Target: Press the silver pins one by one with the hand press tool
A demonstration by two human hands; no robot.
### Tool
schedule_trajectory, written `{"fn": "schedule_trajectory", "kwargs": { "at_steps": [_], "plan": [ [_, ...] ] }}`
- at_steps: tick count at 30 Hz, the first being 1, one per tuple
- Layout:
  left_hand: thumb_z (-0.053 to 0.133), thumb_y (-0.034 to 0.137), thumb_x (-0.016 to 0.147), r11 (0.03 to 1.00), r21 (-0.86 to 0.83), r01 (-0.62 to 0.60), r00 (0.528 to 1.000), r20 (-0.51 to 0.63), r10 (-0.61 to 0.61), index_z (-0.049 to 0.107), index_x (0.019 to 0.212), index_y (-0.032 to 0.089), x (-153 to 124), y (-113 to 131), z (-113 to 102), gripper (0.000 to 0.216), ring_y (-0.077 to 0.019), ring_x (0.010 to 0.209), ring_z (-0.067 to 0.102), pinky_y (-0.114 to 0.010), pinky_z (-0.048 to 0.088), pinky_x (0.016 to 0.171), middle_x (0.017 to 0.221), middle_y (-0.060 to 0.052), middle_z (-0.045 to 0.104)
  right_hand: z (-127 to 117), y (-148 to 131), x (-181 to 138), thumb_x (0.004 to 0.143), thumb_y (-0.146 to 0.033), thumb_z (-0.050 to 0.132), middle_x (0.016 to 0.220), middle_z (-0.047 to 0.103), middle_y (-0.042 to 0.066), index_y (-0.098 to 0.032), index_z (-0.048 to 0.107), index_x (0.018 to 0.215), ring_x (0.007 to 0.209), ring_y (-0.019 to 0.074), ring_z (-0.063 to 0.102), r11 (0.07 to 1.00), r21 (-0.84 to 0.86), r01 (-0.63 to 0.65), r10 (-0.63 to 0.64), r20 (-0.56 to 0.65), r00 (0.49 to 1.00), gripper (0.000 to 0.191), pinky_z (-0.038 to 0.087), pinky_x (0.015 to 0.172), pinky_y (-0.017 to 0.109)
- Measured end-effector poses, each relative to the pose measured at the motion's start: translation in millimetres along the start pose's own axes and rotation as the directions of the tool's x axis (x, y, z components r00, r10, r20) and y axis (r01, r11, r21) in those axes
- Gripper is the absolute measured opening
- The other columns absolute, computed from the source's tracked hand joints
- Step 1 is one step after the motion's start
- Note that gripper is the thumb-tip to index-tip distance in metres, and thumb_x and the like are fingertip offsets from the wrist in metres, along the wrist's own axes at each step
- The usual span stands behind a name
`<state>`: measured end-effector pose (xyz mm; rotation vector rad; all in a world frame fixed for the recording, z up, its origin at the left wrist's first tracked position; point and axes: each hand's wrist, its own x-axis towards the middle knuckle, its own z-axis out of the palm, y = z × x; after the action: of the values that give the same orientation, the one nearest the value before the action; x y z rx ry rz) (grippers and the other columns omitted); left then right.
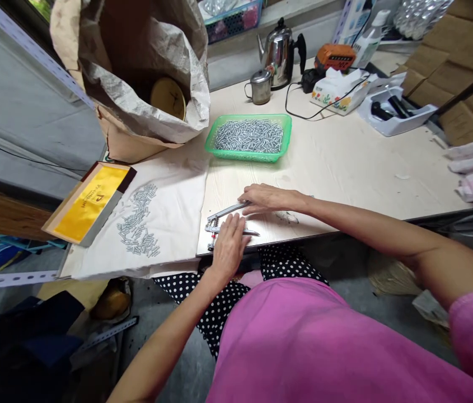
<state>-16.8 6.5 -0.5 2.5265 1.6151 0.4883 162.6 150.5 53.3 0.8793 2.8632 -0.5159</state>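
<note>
A metal plier-like hand tool (215, 223) with two long handles, a spring and a small red part lies at the table's front edge. My left hand (228, 243) is over its lower handle, fingers across the metal and thumb on the near side; the handle's pointed end sticks out to the right. At the end of the upper handle, my right hand (267, 198) is closed with bent fingers. Left of the tool, a loose heap of small silvery metal pins or tubes (139, 224) is spread on a white cloth (177, 224). Behind my hands stands a green plastic basket (248, 157) full of similar pieces.
A yellow box (93, 198) lies at the left, before a large paper sack (135, 131). Along the back stand a metal cup (260, 89), a kettle (278, 56), a tissue box (337, 92) and a white tray (396, 123). A black cable (299, 116) crosses the tabletop.
</note>
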Motion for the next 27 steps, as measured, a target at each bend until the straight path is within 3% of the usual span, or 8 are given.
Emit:
{"fn": "schedule_trajectory", "kwargs": {
  "at_steps": [4, 9, 13, 16, 19, 22, 24, 27],
  "plan": [
    [0.051, 0.033, 0.105, 0.999, -0.046, -0.017, 0.998, 0.057, 0.02, 0.056, 0.138, 0.019, -2.5, 15.0, 6.4, 0.036, -0.0321, 0.147, 0.046, -0.062, 0.034, 0.122, 0.149, -0.014, 0.059, -0.1, 7.8, 22.7, 0.098, -0.022, 0.059, 0.11, 0.069, 0.013, -0.015, 0.07, 0.104, 0.099, 0.0241, 0.058, 0.996, -0.069, -0.053, 0.048, -0.071, 0.996, 0.015, 0.033, 0.078, 0.034],
    [0.051, 0.04, 0.105, 0.994, -0.107, 0.005, 0.997, 0.081, 0.004, 0.057, 0.136, 0.017, 7.0, 11.5, -1.3, 0.04, -0.0331, 0.15, 0.041, -0.064, 0.029, 0.124, 0.15, -0.016, 0.058, -3.9, -5.2, 44.8, 0.097, -0.017, 0.055, 0.114, 0.067, 0.014, -0.015, 0.069, 0.11, 0.106, 0.0261, 0.054, 0.994, -0.083, -0.074, 0.061, -0.153, 0.986, 0.02, 0.033, 0.084, 0.036],
    [0.053, 0.043, 0.102, 0.986, -0.165, 0.006, 0.991, 0.134, 0.016, 0.055, 0.139, 0.014, 14.9, 7.9, 0.2, 0.047, -0.0346, 0.143, 0.048, -0.058, 0.036, 0.121, 0.147, -0.018, 0.059, 4.2, -48.6, 46.8, 0.092, -0.02, 0.06, 0.115, 0.065, 0.013, -0.019, 0.072, 0.101, 0.11, 0.0277, 0.05, 0.96, 0.221, 0.171, -0.152, -0.1, 0.983, 0.016, 0.035, 0.093, 0.041],
    [0.055, 0.04, 0.101, 0.98, -0.193, 0.041, 0.986, 0.169, -0.008, 0.056, 0.139, 0.015, 18.6, 9.5, 5.4, 0.046, -0.036, 0.139, 0.053, -0.054, 0.041, 0.118, 0.143, -0.018, 0.062, 15.8, -72.2, 43.7, 0.087, -0.031, 0.068, 0.111, 0.065, 0.012, -0.021, 0.073, 0.103, 0.11, 0.0288, 0.05, 0.872, 0.462, 0.162, -0.155, -0.054, 0.986, 0.019, 0.039, 0.094, 0.043],
    [0.055, 0.042, 0.101, 0.98, -0.192, 0.058, 0.982, 0.186, -0.022, 0.058, 0.137, 0.012, 17.8, 13.1, 6.7, 0.047, -0.0373, 0.138, 0.054, -0.051, 0.043, 0.117, 0.138, -0.018, 0.065, 22.0, -76.1, 44.6, 0.088, -0.031, 0.067, 0.113, 0.065, 0.011, -0.024, 0.071, 0.105, 0.111, 0.0273, 0.053, 0.849, 0.502, 0.165, -0.15, -0.072, 0.986, 0.02, 0.041, 0.094, 0.043],
    [0.054, 0.045, 0.102, 0.978, -0.199, 0.062, 0.982, 0.186, -0.024, 0.059, 0.135, 0.011, 14.7, 15.1, 5.1, 0.047, -0.0371, 0.137, 0.055, -0.047, 0.047, 0.115, 0.134, -0.017, 0.068, 22.4, -76.2, 54.1, 0.091, -0.018, 0.059, 0.114, 0.064, 0.01, -0.022, 0.068, 0.1, 0.106, 0.0232, 0.054, 0.876, 0.347, 0.334, -0.329, -0.076, 0.941, 0.014, 0.043, 0.094, 0.039],
    [0.055, 0.045, 0.101, 0.977, -0.207, 0.047, 0.987, 0.159, -0.014, 0.059, 0.136, 0.014, 14.9, 14.5, 5.1, 0.047, -0.0362, 0.137, 0.055, -0.046, 0.047, 0.114, 0.137, -0.015, 0.066, 18.2, -79.7, 62.1, 0.094, -0.013, 0.052, 0.109, 0.064, 0.01, -0.019, 0.065, 0.102, 0.093, 0.0203, 0.055, 0.894, 0.173, 0.414, -0.407, -0.075, 0.91, 0.016, 0.047, 0.086, 0.035],
    [0.058, 0.047, 0.1, 0.979, -0.204, 0.011, 0.992, 0.125, 0.015, 0.055, 0.141, 0.014, 21.1, 11.7, 7.1, 0.053, -0.035, 0.141, 0.052, -0.048, 0.041, 0.12, 0.146, -0.017, 0.06, -4.7, -78.1, 68.1, 0.1, -0.012, 0.045, 0.104, 0.063, 0.008, -0.016, 0.062, 0.106, 0.083, 0.0165, 0.053, 0.941, 0.024, 0.338, -0.316, -0.296, 0.901, 0.018, 0.048, 0.077, 0.03]
  ]
}}
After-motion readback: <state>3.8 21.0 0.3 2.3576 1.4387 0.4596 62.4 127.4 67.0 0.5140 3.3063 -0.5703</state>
